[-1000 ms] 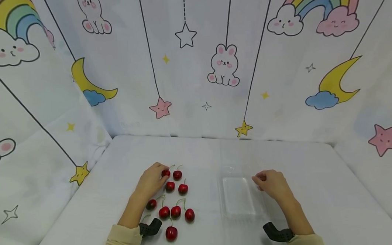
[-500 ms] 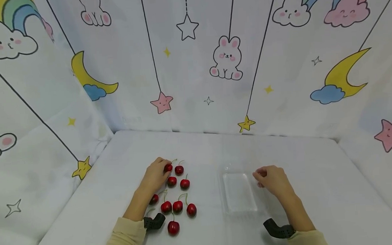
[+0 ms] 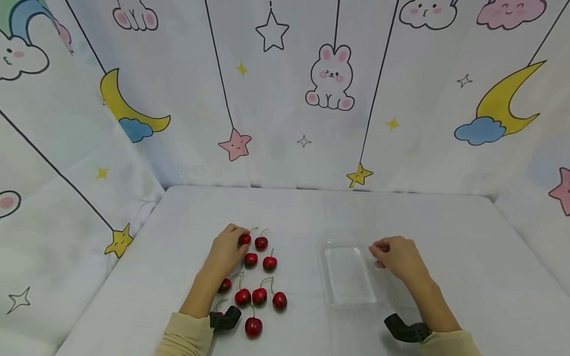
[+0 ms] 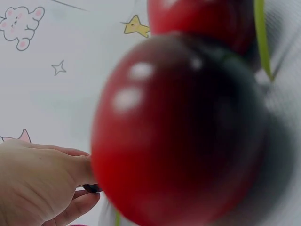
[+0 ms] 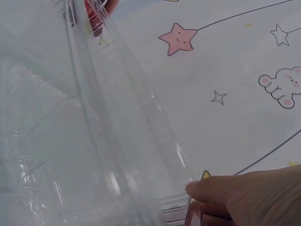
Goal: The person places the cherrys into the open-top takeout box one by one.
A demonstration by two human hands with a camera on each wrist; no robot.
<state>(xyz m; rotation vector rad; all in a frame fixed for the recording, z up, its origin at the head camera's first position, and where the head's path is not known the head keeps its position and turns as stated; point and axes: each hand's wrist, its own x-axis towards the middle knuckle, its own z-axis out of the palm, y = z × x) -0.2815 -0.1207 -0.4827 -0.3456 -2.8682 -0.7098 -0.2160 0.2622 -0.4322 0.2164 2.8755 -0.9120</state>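
My left hand (image 3: 226, 250) has its thumb and fingers around a red cherry (image 3: 244, 239) at the far end of a loose group. In the left wrist view that hand (image 4: 42, 183) shows a dark bit of fruit between its fingertips, partly hidden by a large, close cherry (image 4: 178, 132). Several more stemmed cherries (image 3: 253, 327) lie on the white table beside and below the left forearm. To the right stands a clear plastic box (image 3: 350, 275). Its right rim is pinched by my right hand (image 3: 399, 257), as the box wall (image 5: 155, 110) and fingers show in the right wrist view.
The white table (image 3: 469, 276) runs back to a cloth wall (image 3: 280, 92) printed with stars, moons and rabbits. A black wrist mount (image 3: 225, 318) on the left arm overhangs a partly covered cherry (image 3: 218, 313). Another black mount (image 3: 406, 330) sits on the right wrist.
The head view has tipped slightly downward, so everything appears higher in it. Both hands keep nearly the same places, the left at the far cherry, the right at the box rim.
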